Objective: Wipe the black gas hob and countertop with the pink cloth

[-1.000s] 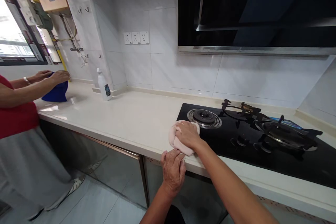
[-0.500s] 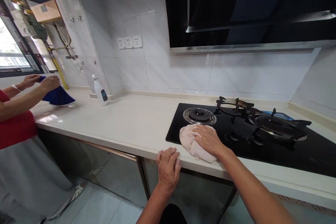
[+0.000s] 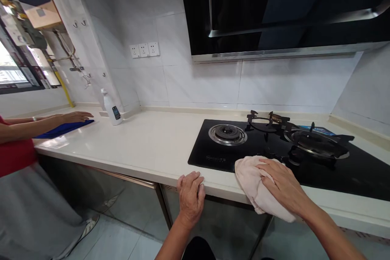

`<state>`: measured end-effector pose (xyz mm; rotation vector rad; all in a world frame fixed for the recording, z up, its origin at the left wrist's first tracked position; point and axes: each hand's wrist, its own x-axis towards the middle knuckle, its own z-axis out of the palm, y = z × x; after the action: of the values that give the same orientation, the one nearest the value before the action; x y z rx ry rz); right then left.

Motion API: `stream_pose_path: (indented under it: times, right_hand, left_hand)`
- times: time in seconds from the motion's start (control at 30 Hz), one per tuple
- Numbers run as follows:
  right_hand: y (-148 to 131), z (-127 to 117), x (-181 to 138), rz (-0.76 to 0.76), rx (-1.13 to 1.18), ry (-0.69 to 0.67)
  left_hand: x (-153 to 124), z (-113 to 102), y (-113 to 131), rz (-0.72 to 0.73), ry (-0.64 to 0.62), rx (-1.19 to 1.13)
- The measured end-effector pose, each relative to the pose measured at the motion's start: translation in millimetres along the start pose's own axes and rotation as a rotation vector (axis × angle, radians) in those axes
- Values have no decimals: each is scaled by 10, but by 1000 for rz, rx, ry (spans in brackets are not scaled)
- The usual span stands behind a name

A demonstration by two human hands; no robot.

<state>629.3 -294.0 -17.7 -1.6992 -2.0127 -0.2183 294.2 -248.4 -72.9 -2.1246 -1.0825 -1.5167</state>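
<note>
A pale pink cloth (image 3: pixel 258 185) lies bunched over the front edge of the black gas cooktop (image 3: pixel 213 154), part of it hanging down past the counter's edge. My right hand (image 3: pixel 280 183) presses on the cloth, its fingers over the top. The fingertips of my left hand (image 3: pixel 191 197) rest on the front edge of the white counter (image 3: pixel 146 142), left of the cloth, and it holds nothing. Behind the cloth is the left burner (image 3: pixel 228 134), without a pan support on it. The right burner (image 3: pixel 317 143) has dark metal parts lying over it.
A white spray bottle (image 3: pixel 111 107) stands near the wall corner. At the far left, a person in a red top spreads a blue cloth (image 3: pixel 62 129) on the counter. The black range hood (image 3: pixel 237 8) hangs over the cooktop. Wall sockets (image 3: pixel 144 50) are at the back.
My right hand has moved the pink cloth right and towards me, off the spot before the left burner. My left hand stays put. The other person has lowered the blue cloth onto the counter.
</note>
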Motion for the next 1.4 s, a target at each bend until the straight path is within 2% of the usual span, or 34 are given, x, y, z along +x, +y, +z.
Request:
stream_pose_path:
  times: [0.13,0.33,0.47,0.57,0.7,0.97,1.1,1.23,1.4]
  right_hand:
    - [311,-68,-161,58,-29,37]
    - [876,-149,-330,228,-94,100]
    - [1013,-163,-375,261,-100,113]
    - [883,-161,-366,300,-145,122]
    - [454,-141,-295,361,-253,102]
    - [-702,74,73,135,-140,95]
    - [-1096,179,166,47,-34,104]
    - [-1106,179,136,11,44,101]
    - [-799,108,-6,57,21,133]
  left_hand:
    - [0,31,-5,0,26,-2]
    - [-2,42,-12,5,31,14]
    - [-2,43,-14,5,32,24]
    - [-6,64,-18,6,54,8]
    - [-14,115,-28,0,83,-3]
    - [-12,112,-35,-7,71,33]
    - [-13,66,-52,15,36,60]
    - [-15,42,-64,17,9,74]
    - [-13,22,-52,29,1,55]
